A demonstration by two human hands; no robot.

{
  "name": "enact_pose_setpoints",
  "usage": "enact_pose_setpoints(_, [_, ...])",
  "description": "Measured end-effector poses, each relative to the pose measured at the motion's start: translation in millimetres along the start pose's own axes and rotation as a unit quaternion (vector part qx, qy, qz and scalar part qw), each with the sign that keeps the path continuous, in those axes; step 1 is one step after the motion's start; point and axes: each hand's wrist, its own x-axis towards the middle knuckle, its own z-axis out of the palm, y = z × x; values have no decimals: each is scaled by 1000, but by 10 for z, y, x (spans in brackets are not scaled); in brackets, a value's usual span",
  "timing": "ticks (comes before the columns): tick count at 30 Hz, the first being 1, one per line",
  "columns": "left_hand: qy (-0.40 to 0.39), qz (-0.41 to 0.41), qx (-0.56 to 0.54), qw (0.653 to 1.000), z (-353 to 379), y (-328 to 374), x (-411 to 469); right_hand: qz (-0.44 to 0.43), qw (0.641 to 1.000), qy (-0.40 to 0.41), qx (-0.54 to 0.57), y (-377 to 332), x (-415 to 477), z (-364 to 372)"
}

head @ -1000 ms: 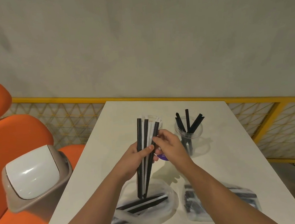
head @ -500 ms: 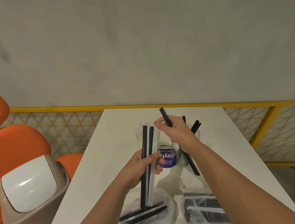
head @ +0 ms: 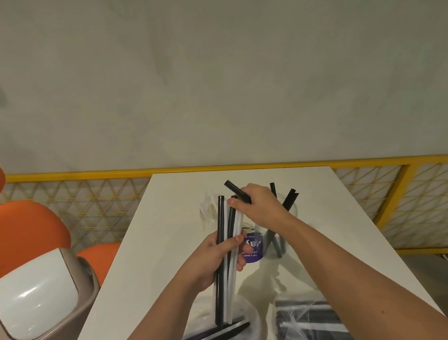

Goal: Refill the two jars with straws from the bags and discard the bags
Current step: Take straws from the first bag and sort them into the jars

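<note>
My left hand (head: 219, 257) grips an upright bundle of black and white straws (head: 223, 224) above the table (head: 149, 257). My right hand (head: 261, 207) pinches a single black straw (head: 235, 190) just above the bundle's top, tilted up to the left. Behind my right wrist stands a clear jar (head: 276, 244) with a few black straws (head: 290, 199). A clear container with a purple label (head: 254, 247) sits between my hands, partly hidden. Another clear jar rim (head: 206, 212) shows behind the bundle. Two clear bags holding straws lie near me: the left bag (head: 218, 335) and the right bag (head: 306, 322).
A beige bin with a white swing lid (head: 34, 308) stands left of the table, level with my left forearm. Orange seats (head: 19, 231) are behind it. A yellow mesh railing (head: 410, 202) runs along the table's far and right sides, below a grey wall.
My right hand drew one black straw out of the bundle and lifted it up and to the right, above the jars. My left hand kept hold of the bundle.
</note>
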Motion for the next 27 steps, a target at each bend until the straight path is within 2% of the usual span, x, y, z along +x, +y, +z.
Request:
enact_pose_setpoints(9, [20,-3,50,999,36,-81,15,34,999,13,-5,88,18,49])
enact_pose_setpoints(16, [2,1,67,998,2,-27,39,60,988,44,137,98,36,-30])
enact_pose_setpoints(18, [-15,0,72,997,-12,-11,33,96,970,85,209,131,92,-117])
enact_pose_setpoints(20, [-28,-1,81,996,-10,0,29,139,936,105,307,161,136,-204])
enact_pose_setpoints(22, [-35,7,82,996,12,13,45,151,915,68,369,187,152,-210])
enact_pose_setpoints(25, [-29,13,84,996,35,39,82,138,928,4,347,176,118,-152])
enact_pose_setpoints(27, [-34,14,90,995,35,51,95,124,928,29,351,126,144,-230])
